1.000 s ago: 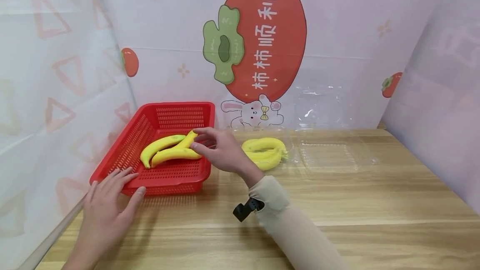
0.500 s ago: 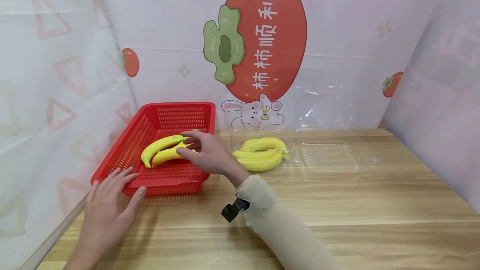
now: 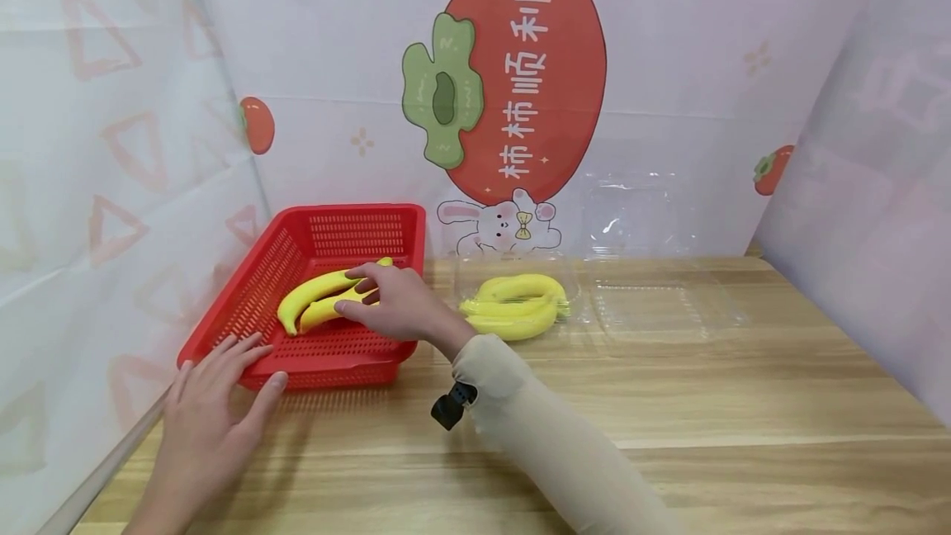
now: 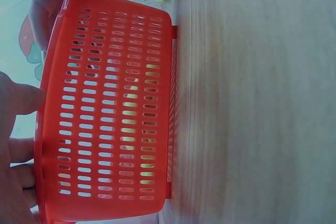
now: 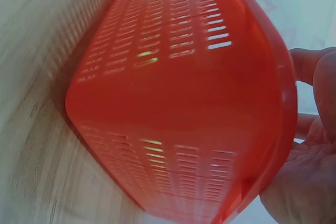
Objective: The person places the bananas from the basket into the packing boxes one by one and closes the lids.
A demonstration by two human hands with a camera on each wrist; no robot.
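Note:
In the head view, yellow bananas [image 3: 305, 301] lie in a red plastic basket [image 3: 312, 378] with slotted walls. My right hand [image 3: 397, 301] is over the basket's right part, fingers spread and slightly bent around the bananas. It partly hides them, and nothing shows lifted in it. At the near left corner my left hand [image 3: 215, 415] rests on the rim with relaxed fingers. The left wrist view shows its thumb [image 4: 26, 99] at the rim of the basket [image 4: 105, 108]. From the right wrist, the basket [image 5: 178, 103] covers most of the view, with the right hand [image 5: 310, 156] beyond its rim.
Right of the basket, a clear plastic clamshell box [image 3: 579, 291] holds bananas [image 3: 520, 324]. Beside it stands another clear clamshell box [image 3: 654, 308] with its lid raised against the printed backdrop [image 3: 669, 64]. All stand on a wood-grain table [image 3: 706, 436]; white cloth walls [image 3: 134, 287] flank it.
My right hand has moved left and slightly down, from the basket's right rim to over the bananas. The left hand stays at the rim.

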